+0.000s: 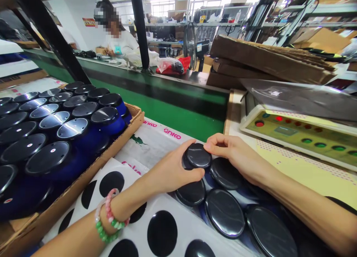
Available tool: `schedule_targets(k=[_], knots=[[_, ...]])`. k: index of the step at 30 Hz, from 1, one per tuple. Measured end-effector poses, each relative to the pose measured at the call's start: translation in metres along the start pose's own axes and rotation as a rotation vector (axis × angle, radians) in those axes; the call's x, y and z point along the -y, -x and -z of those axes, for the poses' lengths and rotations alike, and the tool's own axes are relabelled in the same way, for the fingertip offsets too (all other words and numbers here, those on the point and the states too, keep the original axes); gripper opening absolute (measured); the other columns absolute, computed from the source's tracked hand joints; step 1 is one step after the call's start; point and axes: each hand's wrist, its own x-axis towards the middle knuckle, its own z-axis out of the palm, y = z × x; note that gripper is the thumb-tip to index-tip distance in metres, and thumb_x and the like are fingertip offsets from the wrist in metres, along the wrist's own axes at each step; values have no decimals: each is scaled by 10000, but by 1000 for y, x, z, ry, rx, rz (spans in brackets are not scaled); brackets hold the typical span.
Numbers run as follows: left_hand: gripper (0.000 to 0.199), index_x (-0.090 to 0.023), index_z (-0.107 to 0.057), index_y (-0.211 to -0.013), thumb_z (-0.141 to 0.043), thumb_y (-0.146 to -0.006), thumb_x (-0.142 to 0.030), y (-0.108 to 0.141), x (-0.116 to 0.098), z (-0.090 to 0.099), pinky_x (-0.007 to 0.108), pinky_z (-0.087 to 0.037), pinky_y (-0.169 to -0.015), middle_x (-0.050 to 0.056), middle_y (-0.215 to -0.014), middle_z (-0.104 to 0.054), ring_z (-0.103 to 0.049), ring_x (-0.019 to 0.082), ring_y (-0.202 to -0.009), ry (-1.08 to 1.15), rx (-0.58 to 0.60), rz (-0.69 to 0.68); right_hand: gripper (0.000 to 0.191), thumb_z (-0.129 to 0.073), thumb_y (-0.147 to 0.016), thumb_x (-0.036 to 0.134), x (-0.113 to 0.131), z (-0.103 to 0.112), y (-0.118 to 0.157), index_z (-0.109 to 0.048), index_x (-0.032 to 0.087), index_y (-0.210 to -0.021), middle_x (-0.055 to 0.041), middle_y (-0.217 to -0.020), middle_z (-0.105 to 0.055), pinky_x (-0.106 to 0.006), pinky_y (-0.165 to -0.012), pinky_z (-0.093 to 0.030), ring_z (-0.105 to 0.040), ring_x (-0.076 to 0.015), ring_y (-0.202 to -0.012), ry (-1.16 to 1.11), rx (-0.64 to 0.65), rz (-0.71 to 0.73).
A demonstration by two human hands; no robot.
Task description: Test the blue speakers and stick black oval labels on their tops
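My left hand (174, 173) and my right hand (234, 152) both grip a round glossy black lid (198, 155) from opposite sides. Its underside is hidden by my fingers and the items below. It sits among several similar black-topped blue containers (224, 212) lying tilted and close together under my hands. A sheet of black circular stickers (111, 182) lies beneath my left forearm. A beaded pink and green bracelet (109, 216) circles my left wrist. Many more black-lidded blue containers (52, 138) stand packed in a cardboard tray (122, 138) to the left.
A control panel with red and green lights (290, 132) sits to the right beside a yellow sheet (306, 175). Ahead runs a green conveyor belt (156, 104). Beyond it stand a stack of flat cardboard (267, 60) and a person in white (122, 45).
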Motion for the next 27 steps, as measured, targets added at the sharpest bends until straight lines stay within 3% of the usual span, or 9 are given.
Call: schedule_targets(k=[7, 27], knots=[[621, -305, -394, -1324, -656, -763, -265, 1, -1, 0, 347, -388, -1024, -31, -1309, -535, -492, 216, -1198, -13, -1, -13, 235, -572, -710, 428, -1, -3, 1, -553, 206, -636, -14, -731, -574, -300, -623, -384, -513, -174, -702, 187, -79, 148], [681, -241, -366, -1381, -664, -775, -330, 1, 2, 1, 378, -352, -1064, 37, -1333, -528, -492, 239, -1217, -45, -8, 5, 213, -550, -779, 363, -1, -4, 4, -499, 213, -635, -6, -703, -544, -290, -598, -381, -499, -158, -649, 300, -122, 288]])
